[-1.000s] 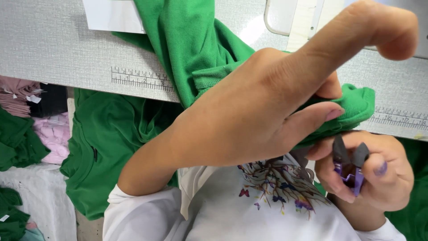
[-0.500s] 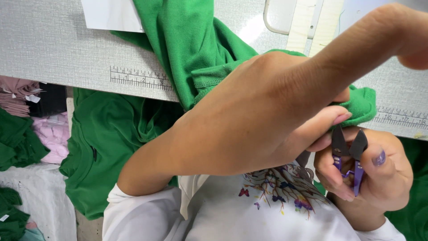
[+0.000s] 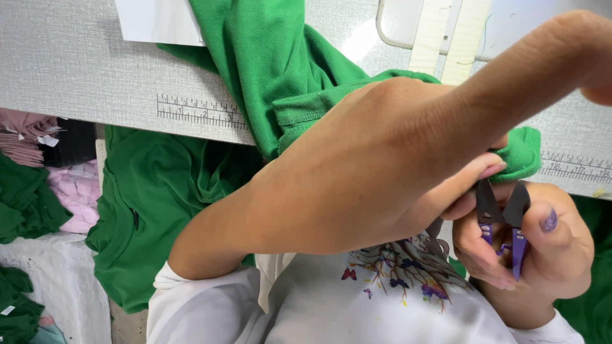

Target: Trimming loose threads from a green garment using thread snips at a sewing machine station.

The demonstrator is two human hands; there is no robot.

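Note:
A green knit garment (image 3: 280, 76) hangs over the front edge of the grey worktable (image 3: 76, 70). My left hand (image 3: 382, 165) is raised close to the camera and pinches a small fold of the green fabric (image 3: 523, 153) between thumb and fingers. Just below it, my right hand (image 3: 535, 255) holds purple thread snips (image 3: 503, 220), their dark blades pointing up at the pinched fold. The left hand hides much of the garment.
A printed ruler strip (image 3: 197, 114) runs along the table's edge. More green cloth (image 3: 153, 210) hangs below the table on the left, beside piles of pink (image 3: 70, 197) and green garments (image 3: 25, 197). A sewing machine base (image 3: 446, 32) stands at the upper right.
My left hand has shifted slightly right and closer to the camera with the fold. The snips have come up to the pinched fabric.

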